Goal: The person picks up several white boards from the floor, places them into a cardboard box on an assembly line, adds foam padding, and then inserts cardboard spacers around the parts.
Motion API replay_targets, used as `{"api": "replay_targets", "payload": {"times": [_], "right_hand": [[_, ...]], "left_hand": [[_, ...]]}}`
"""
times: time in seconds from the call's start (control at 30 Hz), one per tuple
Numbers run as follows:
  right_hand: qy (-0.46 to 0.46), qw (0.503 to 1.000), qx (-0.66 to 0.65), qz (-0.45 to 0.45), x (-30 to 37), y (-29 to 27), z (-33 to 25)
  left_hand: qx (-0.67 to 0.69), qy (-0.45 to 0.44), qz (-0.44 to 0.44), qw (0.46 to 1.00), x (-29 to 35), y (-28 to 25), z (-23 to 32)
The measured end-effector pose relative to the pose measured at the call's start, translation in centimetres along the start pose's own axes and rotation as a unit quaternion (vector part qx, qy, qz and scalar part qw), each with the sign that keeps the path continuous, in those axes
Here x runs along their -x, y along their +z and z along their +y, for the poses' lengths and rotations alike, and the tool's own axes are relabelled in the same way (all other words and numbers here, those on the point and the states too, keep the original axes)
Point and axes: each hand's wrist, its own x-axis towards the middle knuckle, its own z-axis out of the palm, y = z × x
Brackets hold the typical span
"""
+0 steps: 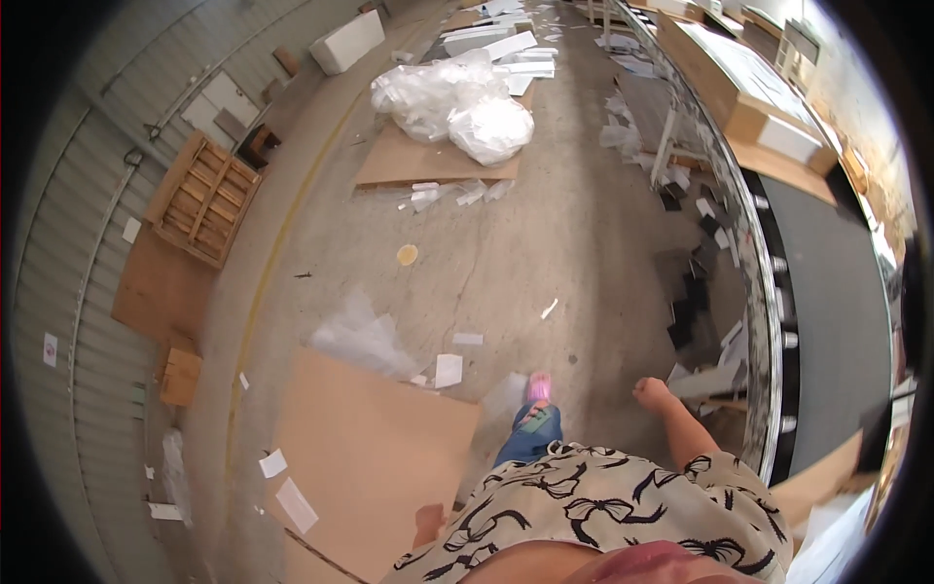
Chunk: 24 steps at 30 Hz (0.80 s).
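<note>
Above the near brown sheet [379, 428], the left hand [428, 524] is hanging, fingers too unclear to tell; left of the conveyor [839, 292], the right hand [654, 391] is hanging, fingers curled together.

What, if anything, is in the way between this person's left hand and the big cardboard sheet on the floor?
Nothing that I can see: the left hand shows against a bare stretch of the cardboard sheet. The white papers on it lie farther left, out of the way. How high the hand is, I can't tell.
</note>
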Motion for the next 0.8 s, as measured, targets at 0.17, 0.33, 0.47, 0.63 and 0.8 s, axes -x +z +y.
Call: {"api": "replay_targets", "payload": {"times": [0.17,0.33,0.47,0.63,0.8], "right_hand": [[0.024,0.990,-0.131,0.056,-13.2,-8.9,-2.8],[0.109,0.989,-0.087,-0.049,-18.7,-14.4,-0.2],[0.246,0.957,-0.154,-0.009,-21.6,-17.7,6.3],[0.481,0.840,-0.101,-0.229,-27.5,-20.9,14.6],[0.423,0.888,-0.179,-0.034,-43.7,-30.6,17.7]], "left_hand": [[0.141,-0.039,-0.150,0.978,-15.4,-7.9,4.9],[0.008,0.142,-0.117,0.983,-38.4,-27.6,6.9],[0.171,0.037,0.204,0.963,-56.8,-50.8,10.7],[0.323,0.075,0.240,0.912,-73.5,-75.2,21.3],[0.466,0.078,0.142,0.870,-83.5,-74.0,26.5]]}}
